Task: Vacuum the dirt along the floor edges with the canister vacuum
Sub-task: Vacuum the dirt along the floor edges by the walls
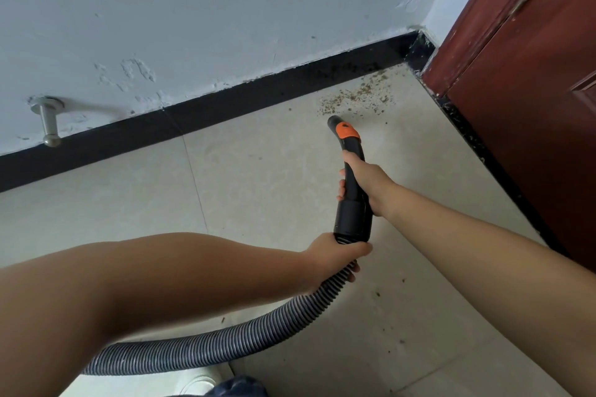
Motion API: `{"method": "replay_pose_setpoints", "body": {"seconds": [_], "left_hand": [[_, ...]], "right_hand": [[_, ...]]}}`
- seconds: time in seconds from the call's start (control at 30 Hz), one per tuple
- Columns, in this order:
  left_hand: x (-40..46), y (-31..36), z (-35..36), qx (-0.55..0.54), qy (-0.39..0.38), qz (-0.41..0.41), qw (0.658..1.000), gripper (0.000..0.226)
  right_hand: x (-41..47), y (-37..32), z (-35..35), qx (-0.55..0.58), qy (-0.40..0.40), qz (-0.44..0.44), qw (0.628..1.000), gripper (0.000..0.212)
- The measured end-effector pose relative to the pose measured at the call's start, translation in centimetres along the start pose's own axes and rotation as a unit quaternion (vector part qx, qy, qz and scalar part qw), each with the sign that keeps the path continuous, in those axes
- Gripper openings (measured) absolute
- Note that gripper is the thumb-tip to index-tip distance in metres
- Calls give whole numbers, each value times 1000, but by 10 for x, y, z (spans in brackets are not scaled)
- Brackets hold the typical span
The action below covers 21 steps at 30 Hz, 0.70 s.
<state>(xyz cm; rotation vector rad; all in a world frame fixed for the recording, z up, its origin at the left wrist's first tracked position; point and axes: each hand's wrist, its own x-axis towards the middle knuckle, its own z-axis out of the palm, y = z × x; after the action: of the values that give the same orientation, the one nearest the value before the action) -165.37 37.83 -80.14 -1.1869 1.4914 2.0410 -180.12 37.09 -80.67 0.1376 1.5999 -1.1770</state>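
Right hand [364,184] fingers wrapped round black vacuum handle [353,171]; left hand [335,255] fingers curled round ribbed hose [225,342]. Nozzle just short of dirt [358,97] beside baseboard [258,93].

arms: both bare to past the elbow, no sleeves | left hand [335,256]; right hand [366,182]: no rings, no gloves

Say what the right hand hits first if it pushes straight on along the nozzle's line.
Likely the dirt on the floor just past the nozzle the right hand grips; then the baseboard. Depth is unclear.
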Motion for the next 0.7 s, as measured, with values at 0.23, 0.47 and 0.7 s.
{"method": "replay_pose_setpoints", "body": {"seconds": [0.23,0.47,0.7], "left_hand": [[8,6,-7,-26,7,6,1000,16],[17,10,-7,-25,11,13,1000,15],[22,13,-13,-31,25,19,999,22]], "right_hand": [[11,-7,7,-6,14,-15,1000,31],[20,-11,2,11,27,-15,999,33],[28,-18,8,3,14,-21,1000,34]]}}
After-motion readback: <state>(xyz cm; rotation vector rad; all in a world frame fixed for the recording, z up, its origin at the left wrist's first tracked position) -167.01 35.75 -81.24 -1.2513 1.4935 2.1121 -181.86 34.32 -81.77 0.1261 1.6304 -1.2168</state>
